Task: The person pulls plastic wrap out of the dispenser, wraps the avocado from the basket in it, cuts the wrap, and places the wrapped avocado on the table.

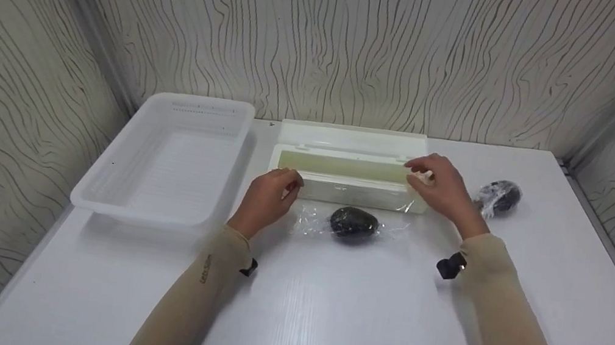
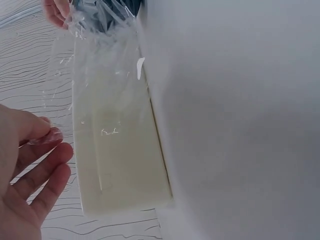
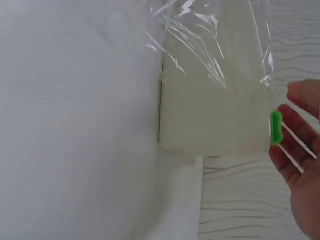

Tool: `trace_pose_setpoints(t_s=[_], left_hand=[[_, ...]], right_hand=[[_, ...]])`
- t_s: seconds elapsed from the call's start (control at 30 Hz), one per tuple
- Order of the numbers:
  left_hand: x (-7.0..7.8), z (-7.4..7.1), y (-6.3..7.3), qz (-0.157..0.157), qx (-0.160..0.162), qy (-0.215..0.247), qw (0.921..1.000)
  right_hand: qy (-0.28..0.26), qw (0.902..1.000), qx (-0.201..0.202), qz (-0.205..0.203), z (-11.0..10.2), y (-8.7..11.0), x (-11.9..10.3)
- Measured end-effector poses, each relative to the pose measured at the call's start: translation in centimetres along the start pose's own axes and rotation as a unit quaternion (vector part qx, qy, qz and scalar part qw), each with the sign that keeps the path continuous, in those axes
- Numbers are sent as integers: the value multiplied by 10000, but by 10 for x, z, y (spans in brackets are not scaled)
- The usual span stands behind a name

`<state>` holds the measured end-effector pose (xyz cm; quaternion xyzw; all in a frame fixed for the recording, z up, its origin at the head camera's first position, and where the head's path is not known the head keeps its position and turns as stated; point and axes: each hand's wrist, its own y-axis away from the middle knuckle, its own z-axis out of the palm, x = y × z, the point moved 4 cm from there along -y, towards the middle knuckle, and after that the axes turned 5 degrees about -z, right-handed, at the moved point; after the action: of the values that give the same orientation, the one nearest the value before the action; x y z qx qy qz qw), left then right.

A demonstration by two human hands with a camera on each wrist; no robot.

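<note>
A long white cling film box (image 1: 346,163) stands with its lid raised at the back. Clear cling film (image 3: 210,55) stretches out of it over its front wall. My left hand (image 1: 272,194) pinches the film by the box's left front corner, thumb against forefinger. At the right end, my right hand (image 1: 442,184) holds the film's other side between thumb and bent fingers. A green slider (image 3: 276,127) sits on the box edge beside those fingers. On the film in front of the box lies a dark avocado (image 1: 354,223).
A white plastic basket (image 1: 152,214) stands on the left of the white table (image 1: 290,318). At the right, a second dark avocado (image 1: 506,198) lies wrapped in film. Wood-patterned panels (image 1: 358,45) enclose the table at the back and both sides.
</note>
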<state>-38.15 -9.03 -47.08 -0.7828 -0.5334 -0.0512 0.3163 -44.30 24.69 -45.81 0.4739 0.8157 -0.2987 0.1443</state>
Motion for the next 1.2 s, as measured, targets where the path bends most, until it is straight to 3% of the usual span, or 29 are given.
trace_pose_setpoints(t_s=[0.1, 0.23, 0.37, 0.5, 0.97, 1.2], left_hand=[[-2, -2, 2, 53, 53, -1, 10000], [-3, -3, 4, 54, 108, -5, 9999], [-4, -2, 6, 102, 101, -45, 9999], [-5, -2, 8, 187, 157, -10, 9997], [0, -5, 18, 609, 197, -223, 9977], [10, -11, 28, 1089, 230, -593, 9920]], right_hand=[[195, 9968, -490, -601, 15, -2, -24], [488, 9895, -900, -1017, 31, -4, -42], [677, 9876, -646, -1257, 30, -4, -40], [464, 9881, -348, -1422, 23, -2, -34], [85, 9852, -563, -1619, 7, 16, -30], [-167, 9849, -672, -1585, 3, 26, -27]])
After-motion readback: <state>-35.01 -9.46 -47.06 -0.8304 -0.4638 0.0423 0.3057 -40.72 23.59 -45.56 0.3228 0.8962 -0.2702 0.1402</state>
